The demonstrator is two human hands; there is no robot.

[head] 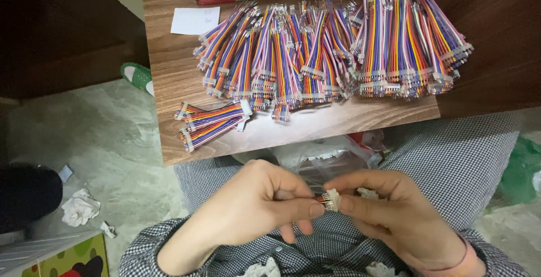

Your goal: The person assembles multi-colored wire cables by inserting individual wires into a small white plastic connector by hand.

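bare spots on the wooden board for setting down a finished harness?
Free: the front strip of the wooden board below the big harness pile, right of the small bundle; and the left edge between the white paper slip and that bundle. The board's middle and right are crowded.

I see one short cable of thin multicoloured wires, red, orange and yellow among them, held low over my lap. Only its end shows; the rest is hidden inside my left hand, which pinches it between thumb and forefinger. A small white plastic connector sits at the wire tips, touching them, its long side roughly upright. My right hand grips the connector between thumb and fingertips. Whether the wires are fully seated I cannot tell.
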